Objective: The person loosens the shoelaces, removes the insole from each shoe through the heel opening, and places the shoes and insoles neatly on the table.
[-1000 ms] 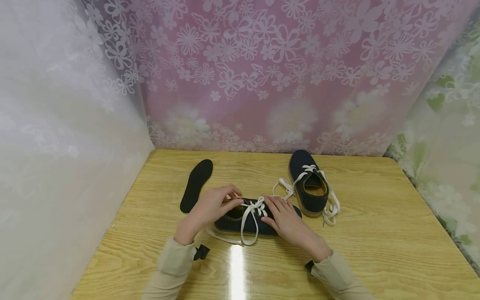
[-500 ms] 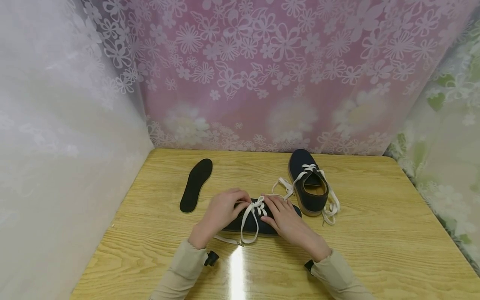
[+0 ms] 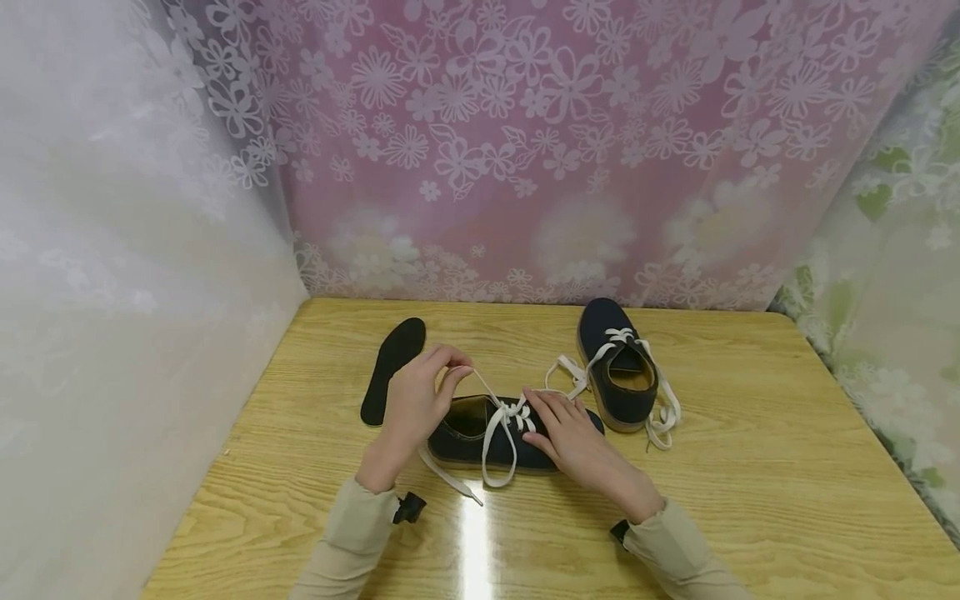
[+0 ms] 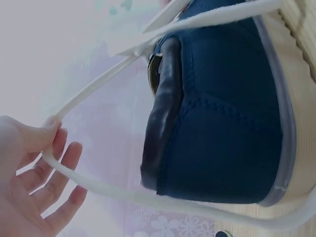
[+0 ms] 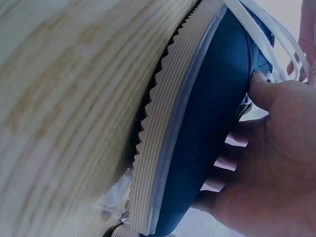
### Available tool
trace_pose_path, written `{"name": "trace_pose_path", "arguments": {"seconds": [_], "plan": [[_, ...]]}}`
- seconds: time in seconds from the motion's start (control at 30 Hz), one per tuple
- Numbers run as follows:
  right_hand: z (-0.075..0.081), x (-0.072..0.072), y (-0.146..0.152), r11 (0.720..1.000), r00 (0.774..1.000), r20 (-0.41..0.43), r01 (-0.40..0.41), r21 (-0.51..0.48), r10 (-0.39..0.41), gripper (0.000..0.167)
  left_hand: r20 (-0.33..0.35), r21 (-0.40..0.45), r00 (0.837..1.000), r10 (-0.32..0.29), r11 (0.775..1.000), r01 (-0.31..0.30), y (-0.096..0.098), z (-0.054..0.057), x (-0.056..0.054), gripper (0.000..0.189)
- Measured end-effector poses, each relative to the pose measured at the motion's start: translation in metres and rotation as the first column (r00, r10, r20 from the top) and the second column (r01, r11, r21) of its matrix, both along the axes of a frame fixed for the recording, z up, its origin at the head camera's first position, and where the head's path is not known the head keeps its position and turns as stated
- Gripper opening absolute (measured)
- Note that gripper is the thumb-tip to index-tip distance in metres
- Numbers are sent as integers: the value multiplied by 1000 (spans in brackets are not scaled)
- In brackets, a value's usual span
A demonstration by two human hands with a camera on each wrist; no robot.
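A navy canvas shoe (image 3: 459,451) with white laces lies on the table, its toe to the right. Its lace is knotted, with a white loop (image 3: 512,467) hanging over the near side. Between thumb and index finger my left hand (image 3: 416,396) pinches a shoelace (image 4: 91,90), drawn taut from the knot; the other fingers are spread in the left wrist view. My right hand (image 3: 577,442) holds the shoe's front part, thumb (image 5: 261,89) by the eyelets and fingers over the upper. Those fingertips are partly hidden behind the shoe in the right wrist view.
Behind my left hand lies a black insole (image 3: 390,367). A second navy shoe (image 3: 603,321) stands at the back right, its white laces (image 3: 660,421) loose on the wooden table (image 3: 750,450). Flowered curtains (image 3: 525,167) close off the back and sides.
My left hand reached in to the knot, then drew back up and left, with a lace now stretched from it. A lace end on the table shifted. The right hand stayed put.
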State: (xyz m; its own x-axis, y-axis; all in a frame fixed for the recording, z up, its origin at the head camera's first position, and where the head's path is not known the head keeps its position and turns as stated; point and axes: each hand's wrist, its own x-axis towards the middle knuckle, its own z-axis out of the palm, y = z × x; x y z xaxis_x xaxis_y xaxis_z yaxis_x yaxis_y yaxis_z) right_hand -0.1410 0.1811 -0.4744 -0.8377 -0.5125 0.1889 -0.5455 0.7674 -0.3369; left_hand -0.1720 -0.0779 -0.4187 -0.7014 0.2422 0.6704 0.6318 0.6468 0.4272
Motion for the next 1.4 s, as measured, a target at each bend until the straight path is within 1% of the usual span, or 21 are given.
{"name": "trace_pose_path", "arguments": {"seconds": [0.1, 0.23, 0.3, 0.37, 0.43, 0.47, 0.5, 0.53, 0.6, 0.63, 0.67, 0.7, 0.73, 0.77, 0.8, 0.9, 0.97, 1.03, 1.13, 1.23, 1.4], "plan": [[-1, 0, 0, 1000, 1000, 5, 3, 11, -3, 66, -27, 66, 1000, 12, 998, -11, -6, 4, -1, 8], [-2, 0, 0, 1000, 1000, -4, -1, 6, 1, 65, -39, 167, 999, 36, 986, -28, -16, 11, -3, 6], [-3, 0, 0, 1000, 1000, -13, -1, 2, 1, 65, -31, 182, 999, 36, 983, -30, -20, 13, -4, 6], [-3, 0, 0, 1000, 1000, -16, -2, -1, 2, 65, -8, 174, 1000, -2, 985, 3, -22, 13, -4, 6], [-3, 0, 1, 1000, 1000, -13, -2, 2, 2, 65, 46, 159, 995, -92, 984, 84, -22, 14, -3, 6], [-3, 0, 1, 1000, 1000, -11, -2, 3, 2, 66, 82, 152, 986, -148, 979, 134, -21, 14, -2, 6], [-3, 0, 1, 1000, 1000, -8, -2, 4, 2, 66, 120, 147, 971, -209, 971, 191, -20, 14, -1, 6], [-3, 0, 1, 1000, 1000, -8, -1, 8, 1, 66, 167, 143, 949, -268, 959, 245, -19, 14, 1, 6], [-4, 0, 1, 1000, 1000, -14, 0, 8, 0, 65, 255, 128, 898, -359, 933, 337, -15, 13, 3, 6], [-4, 0, 1, 1000, 1000, -18, 0, 10, 0, 65, 290, 120, 873, -391, 920, 372, -12, 12, 4, 7], [-4, 0, 1, 1000, 1000, -23, 0, 7, 0, 65, 320, 109, 856, -406, 913, 392, -10, 11, 5, 8], [-3, 0, 1, 1000, 1000, -27, -2, 3, 2, 64, 343, 92, 847, -406, 912, 400, -7, 10, 5, 10], [-3, 0, 1, 1000, 999, -32, -3, 3, 4, 64, 361, 69, 845, -396, 914, 399, -4, 9, 6, 12], [-3, -1, 0, 1000, 999, -32, -5, 1, 5, 64, 369, 41, 851, -374, 921, 387, -1, 7, 6, 14], [-3, -1, 0, 1000, 999, -32, -6, -1, 6, 64, 372, 10, 862, -344, 930, 366, 2, 5, 6, 14], [-3, -1, -1, 1000, 1000, -25, -5, 3, 5, 65, 352, -101, 906, -234, 953, 285, 11, -3, 8, 14], [-4, -1, -1, 1000, 1000, -25, -3, 4, 3, 65, 338, -165, 925, -172, 957, 238, 16, -9, 10, 15], [-4, -1, 0, 1000, 1000, -27, -1, 7, 1, 65, 326, -227, 937, -124, 952, 204, 22, -14, 12, 20], [-5, -1, 0, 1000, 999, -32, 1, 16, 0, 65, 324, -306, 943, -70, 936, 175, 28, -20, 15, 23], [-5, -1, 0, 1000, 1000, -31, -1, 20, 1, 65, 319, -347, 947, -48, 923, 164, 30, -20, 17, 19], [-3, -1, 0, 1000, 1000, -8, 0, 31, 1, 65, 340, -320, 939, -42, 934, 158, 22, -10, 15, 8]]}}
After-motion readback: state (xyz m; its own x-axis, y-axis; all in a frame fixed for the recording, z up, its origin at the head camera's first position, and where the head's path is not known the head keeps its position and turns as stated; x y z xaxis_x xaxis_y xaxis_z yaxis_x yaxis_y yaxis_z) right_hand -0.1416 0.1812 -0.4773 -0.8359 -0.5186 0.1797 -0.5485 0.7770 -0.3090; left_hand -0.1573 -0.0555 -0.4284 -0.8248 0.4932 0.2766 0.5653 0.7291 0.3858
